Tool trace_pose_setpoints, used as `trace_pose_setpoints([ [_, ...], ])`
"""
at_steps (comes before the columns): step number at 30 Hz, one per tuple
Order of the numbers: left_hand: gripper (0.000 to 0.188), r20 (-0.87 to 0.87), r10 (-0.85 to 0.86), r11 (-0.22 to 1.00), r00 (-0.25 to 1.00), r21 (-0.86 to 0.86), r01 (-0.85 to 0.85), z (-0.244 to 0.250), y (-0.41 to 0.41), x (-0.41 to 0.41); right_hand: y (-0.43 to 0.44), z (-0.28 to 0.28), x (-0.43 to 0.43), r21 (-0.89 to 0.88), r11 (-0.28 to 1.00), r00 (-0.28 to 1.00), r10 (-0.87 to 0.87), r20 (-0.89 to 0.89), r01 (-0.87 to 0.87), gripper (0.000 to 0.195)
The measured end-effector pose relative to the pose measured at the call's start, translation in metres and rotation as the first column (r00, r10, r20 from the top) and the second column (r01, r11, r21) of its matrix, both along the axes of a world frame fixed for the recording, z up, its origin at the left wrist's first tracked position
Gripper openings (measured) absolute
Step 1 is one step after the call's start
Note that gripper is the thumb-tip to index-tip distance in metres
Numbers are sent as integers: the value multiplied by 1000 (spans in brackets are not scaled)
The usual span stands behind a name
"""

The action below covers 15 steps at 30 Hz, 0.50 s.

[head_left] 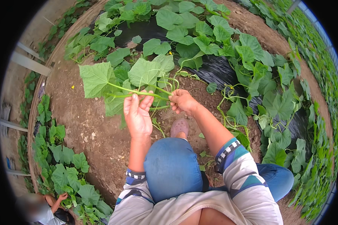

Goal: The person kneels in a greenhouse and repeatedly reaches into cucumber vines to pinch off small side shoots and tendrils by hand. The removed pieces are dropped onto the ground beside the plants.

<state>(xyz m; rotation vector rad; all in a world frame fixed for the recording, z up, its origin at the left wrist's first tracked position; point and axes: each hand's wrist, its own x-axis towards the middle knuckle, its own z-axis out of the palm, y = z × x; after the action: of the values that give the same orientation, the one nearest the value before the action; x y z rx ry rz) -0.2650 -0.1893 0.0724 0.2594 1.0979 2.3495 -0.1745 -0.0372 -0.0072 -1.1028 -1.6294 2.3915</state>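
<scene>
A green vine shoot with broad, pale-backed leaves, probably cucumber, stretches across in front of me above the soil. My left hand (139, 112), palm up, holds a long leaf stalk (121, 87) lightly between thumb and fingers. A large leaf (97, 78) spreads at that stalk's far end, out to the left. My right hand (183, 101) pinches the vine stem (165, 98) where several stalks meet, close beside the left fingertips. Its fingers hide the exact point of grip. More leaves (144, 71) stand up just beyond both hands, and curled stems (174, 81) rise behind the right one.
Black plastic mulch (217, 70) runs under the leafy vines (205, 33) ahead and to the right. Brown soil (95, 135) lies at left, bordered by another plant row (63, 174). My clog (179, 128) is below my hands. Another person (49, 208) is at lower left.
</scene>
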Motion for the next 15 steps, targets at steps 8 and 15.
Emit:
trace_pose_setpoints([
  [8, 12, 2, 5, 1000, 1000, 9, -5, -5, -8, -8, -2, -2, 14, 166, 986, 997, 39, -62, -29, 23],
  [15, 15, 48, -62, 998, 997, 4, 62, -15, -14, -17, 16, -19, 6, 140, 969, 967, 220, -129, -202, 33],
])
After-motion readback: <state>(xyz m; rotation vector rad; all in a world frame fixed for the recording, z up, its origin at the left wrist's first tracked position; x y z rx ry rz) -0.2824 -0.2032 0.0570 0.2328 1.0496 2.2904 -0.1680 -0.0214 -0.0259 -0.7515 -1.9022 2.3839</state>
